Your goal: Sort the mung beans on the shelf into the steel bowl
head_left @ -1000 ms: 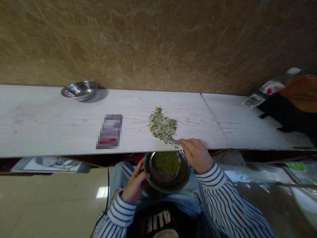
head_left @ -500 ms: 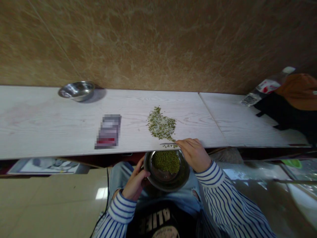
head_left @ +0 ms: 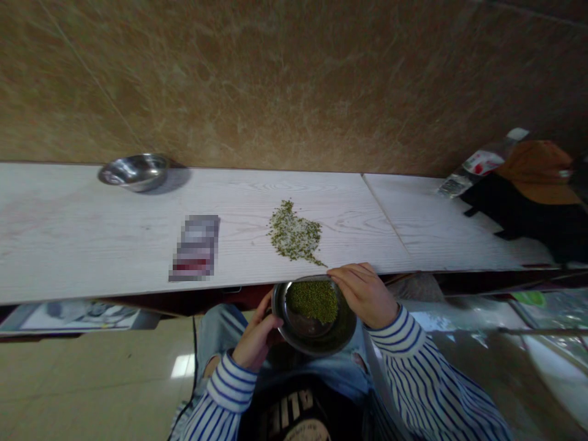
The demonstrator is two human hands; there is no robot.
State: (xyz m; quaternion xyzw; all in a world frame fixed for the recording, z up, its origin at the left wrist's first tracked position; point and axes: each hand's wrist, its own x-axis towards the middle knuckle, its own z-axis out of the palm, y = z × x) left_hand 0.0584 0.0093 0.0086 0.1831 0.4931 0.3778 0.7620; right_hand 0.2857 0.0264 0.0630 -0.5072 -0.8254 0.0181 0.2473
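My left hand (head_left: 258,334) is closed round the left rim of a metal bowl (head_left: 316,344), held tilted over my lap just below the counter edge. Green beans that look like mung beans (head_left: 315,300) lie in it, banked toward the counter side. My right hand (head_left: 364,293) is closed in a pinch at the counter edge, by the bowl's right rim. The thin metal utensil it held is hardly visible now, edge-on or hidden by fingers. On the counter lies a pile of green beans mixed with white grains (head_left: 294,233), a thin trail running toward my right fingertips.
A second metal bowl (head_left: 134,173) stands at the back left of the white counter (head_left: 239,190). Nearer lies a pixelated flat object (head_left: 195,248). At the far right are a plastic bottle (head_left: 480,162), a brown cap (head_left: 539,171) and black fabric (head_left: 514,208).
Beans at the counter's front edge beside the metal utensil are gone from there. The utensil no longer shows flat on the edge. The view has shifted slightly; both hands stay at the bowl.
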